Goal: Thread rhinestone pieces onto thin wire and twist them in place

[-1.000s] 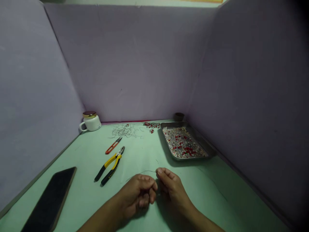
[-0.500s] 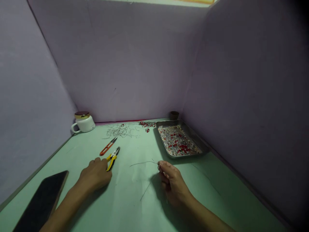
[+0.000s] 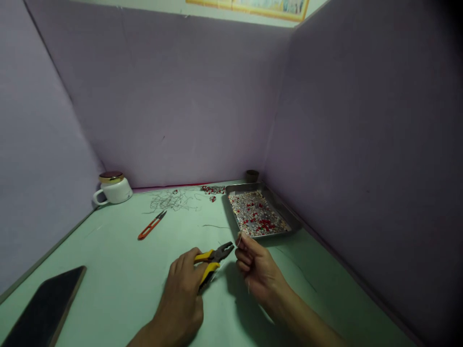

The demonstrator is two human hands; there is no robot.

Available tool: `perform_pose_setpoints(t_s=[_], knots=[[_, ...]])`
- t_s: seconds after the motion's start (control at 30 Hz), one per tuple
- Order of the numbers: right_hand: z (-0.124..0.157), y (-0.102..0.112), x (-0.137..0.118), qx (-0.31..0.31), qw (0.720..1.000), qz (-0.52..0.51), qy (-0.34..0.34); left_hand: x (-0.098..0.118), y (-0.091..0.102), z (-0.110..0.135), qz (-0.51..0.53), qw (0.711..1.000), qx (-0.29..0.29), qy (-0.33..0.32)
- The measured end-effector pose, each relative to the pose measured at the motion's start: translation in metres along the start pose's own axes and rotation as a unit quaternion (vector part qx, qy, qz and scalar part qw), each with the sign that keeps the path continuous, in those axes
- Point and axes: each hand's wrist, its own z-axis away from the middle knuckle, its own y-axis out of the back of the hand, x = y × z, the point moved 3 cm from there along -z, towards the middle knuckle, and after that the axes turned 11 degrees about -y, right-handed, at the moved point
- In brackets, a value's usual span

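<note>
My left hand (image 3: 184, 284) is closed around the yellow-and-black handles of a pair of pliers (image 3: 219, 252). The jaws are slightly parted and point to the right, close to the fingertips of my right hand (image 3: 258, 270). Thumb and forefinger of that hand pinch a thin wire (image 3: 216, 226), one end of which stretches left above the table. A pale strand also hangs below the right palm. Whatever small piece sits between the fingertips is mostly hidden.
A metal tray (image 3: 294, 226) holds many red and pale beads. Beyond the pliers lie orange thread snips (image 3: 152, 225), tangled wire (image 3: 171, 200) and beaded pieces (image 3: 213, 189). A lidded white mug (image 3: 117, 191), a small brown pot (image 3: 252, 176) and a dark phone-like slab (image 3: 45, 308) stand or lie around. Walls enclose the table.
My left hand has lifted the pliers from beside the snips and brought them right, up to my right hand. The right hand keeps its pinch on the wire. The view has shifted slightly.
</note>
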Motion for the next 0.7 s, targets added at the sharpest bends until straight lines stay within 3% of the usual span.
perform_pose_setpoints(t_s=[0.2, 0.7], knots=[[0.006, -0.004, 0.007, 0.0, 0.999, 0.031, 0.018, 0.004, -0.008, 0.007, -0.064, 0.994, 0.084, -0.038], [0.005, -0.002, 0.011, -0.003, 0.996, 0.089, 0.029, 0.008, -0.004, 0.005, -0.049, 0.995, 0.073, -0.049]])
